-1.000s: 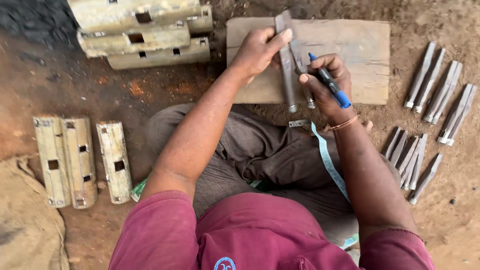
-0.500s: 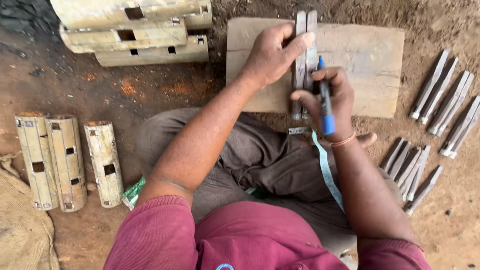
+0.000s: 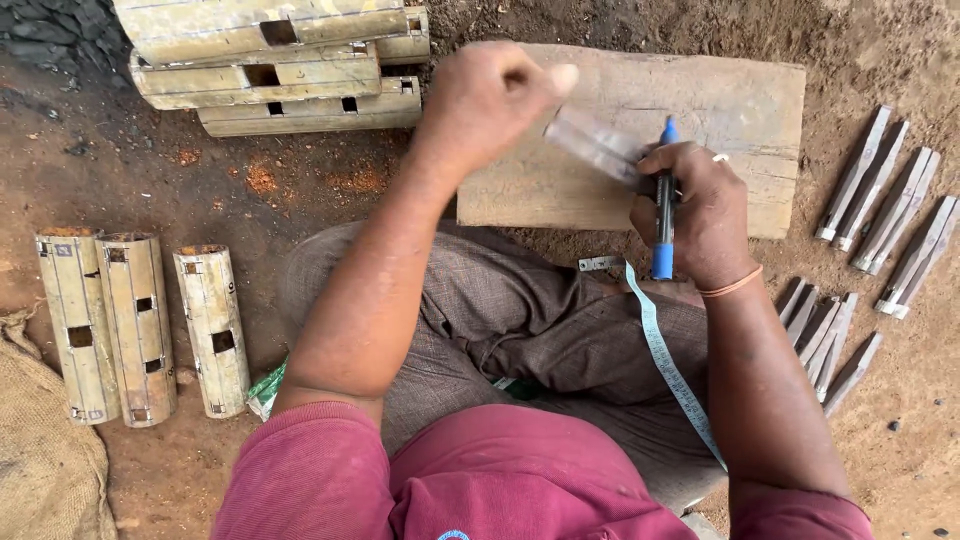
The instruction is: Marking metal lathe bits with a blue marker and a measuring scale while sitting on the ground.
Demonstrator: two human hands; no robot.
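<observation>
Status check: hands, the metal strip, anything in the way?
Left hand and right hand both grip blurred metal strip over wooden board. Right also holds blue marker. Nothing in the way.

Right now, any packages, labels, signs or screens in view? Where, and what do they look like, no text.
No signs or screens.
Green wrapper: crumpled green and white packet scrap on the dirt by the person's left knee, beside the short cream cylinders.
Burlap sack: coarse tan cloth, bottom left corner.
Measuring tape: pale blue strip with printed marks, draped over the lap below the right hand.
</observation>
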